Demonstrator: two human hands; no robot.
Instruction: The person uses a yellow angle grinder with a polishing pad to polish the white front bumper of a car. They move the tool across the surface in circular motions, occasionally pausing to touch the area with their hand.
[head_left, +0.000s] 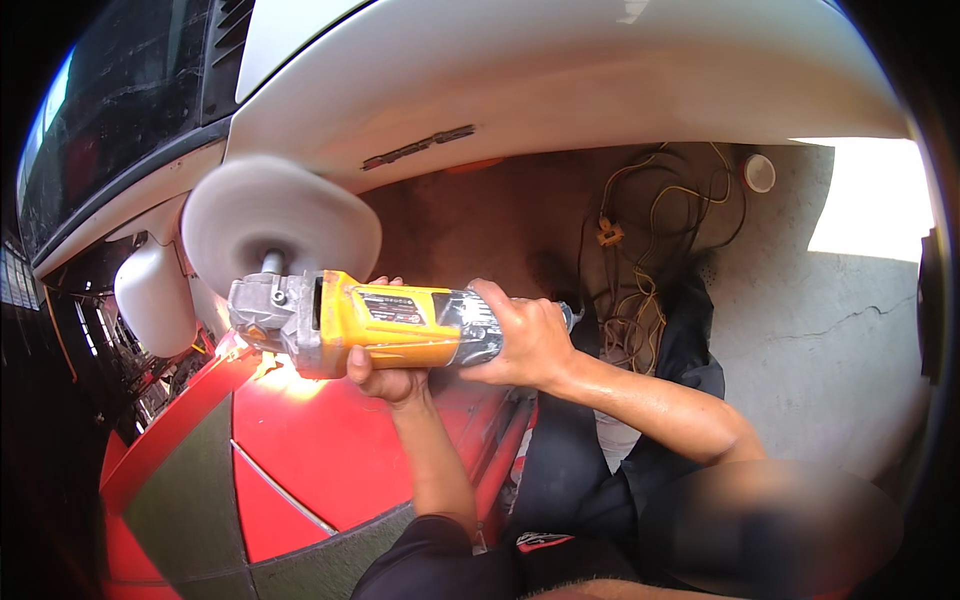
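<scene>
In the head view, a yellow and grey polisher [370, 325] was held level in the middle of the picture, with its round white pad [275, 225] turned up and left toward the underside of a white car panel [560, 75] that arched across the top. The left hand [385, 375] was closed beneath the yellow body, the thumb coming up its near side, while the right hand [525, 340] was wrapped around the grey rear grip, its forearm coming in from the lower right. The pad appeared blurred, so it was judged to be spinning; whether it touched the panel could not be told. For the step to be done well, the pad would best be kept flat to the paint, with light, even pressure shared between both hands and the tool kept moving so that no spot was overheated. The polisher looked worn, its metal head scuffed and its yellow casing marked with a dark label. Below the tool lay a red and grey surface [290, 440], brightly lit just under the head. Far to the right, tangled yellow cables [640, 260] hung against a brown wall [500, 215], beside a cracked concrete wall [830, 320].
</scene>
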